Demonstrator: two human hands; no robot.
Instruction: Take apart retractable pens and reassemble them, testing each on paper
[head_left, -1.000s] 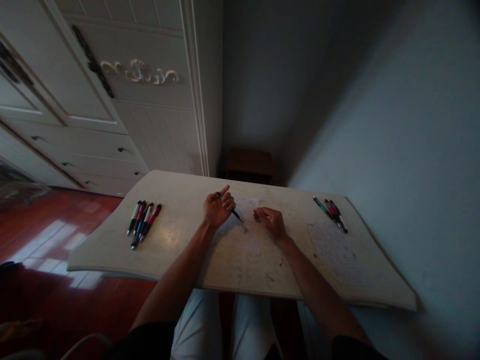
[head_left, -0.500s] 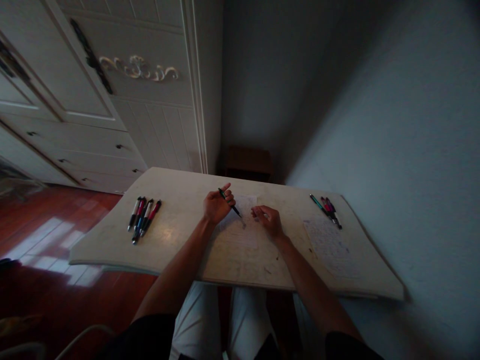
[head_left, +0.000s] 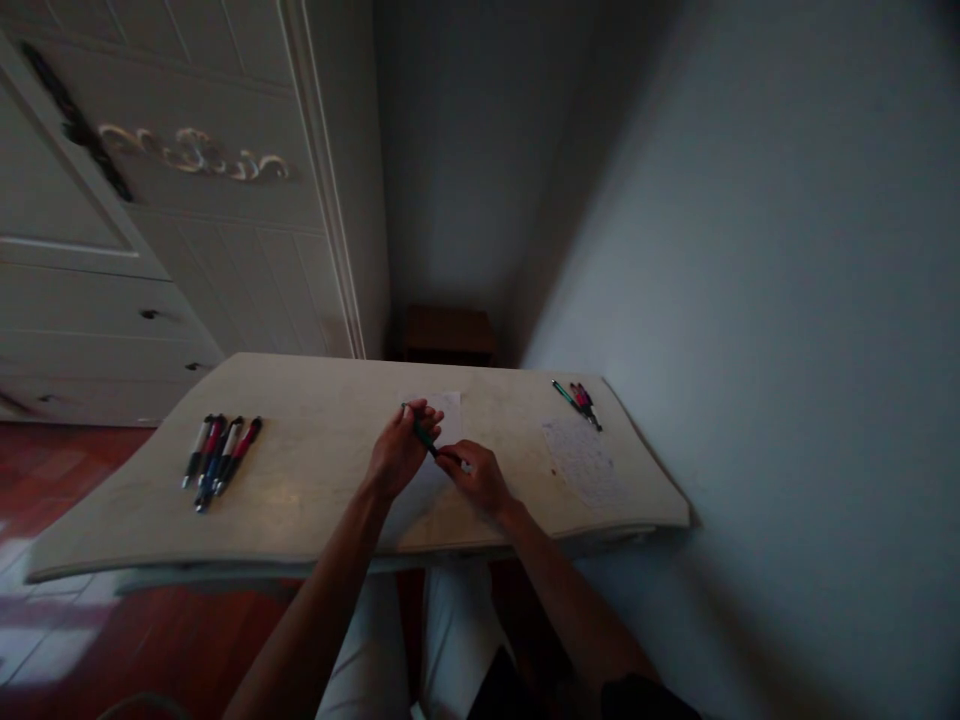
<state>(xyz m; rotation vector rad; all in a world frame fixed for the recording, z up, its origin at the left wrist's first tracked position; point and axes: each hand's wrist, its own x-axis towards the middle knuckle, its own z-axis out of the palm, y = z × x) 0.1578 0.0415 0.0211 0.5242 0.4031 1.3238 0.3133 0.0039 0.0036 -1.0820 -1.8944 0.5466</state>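
Dim room, pale table point(head_left: 315, 400), green pen point(head_left: 424, 436) held above it

Grey wall point(head_left: 750, 250) fills the right side, darkening toward the corner. On the left stands a white wardrobe point(head_left: 262, 280) with a long dark handle point(head_left: 79, 125), a carved ornament point(head_left: 191, 152) and drawers with small dark knobs. Below it, red-brown floor point(head_left: 45, 455) shows beside the table. A brown piece of furniture point(head_left: 450, 330), low and boxy, sits in the corner past the table's far edge. Pale trousers point(head_left: 457, 640) show under the near edge.

Both forearms reach over the tabletop from that side. The left hand point(head_left: 400, 450) is palm up, fingers loosely curled and partly spread, with the pen lying slantwise across them; how firmly it grips, I cannot tell. The right hand point(head_left: 480, 477) is mostly closed, its fingertips pinching the pen's lower end.

One sheet of paper point(head_left: 451, 405) lies behind and below the hands, partly hidden by them. A second, the written sheet point(head_left: 585, 462), lies to the right.

Smallest are the pens: a bunch of white, red and blue pens point(head_left: 220, 460) near the table's left end, and a little group of green and dark pink pens point(head_left: 579, 402) just beyond the written sheet.
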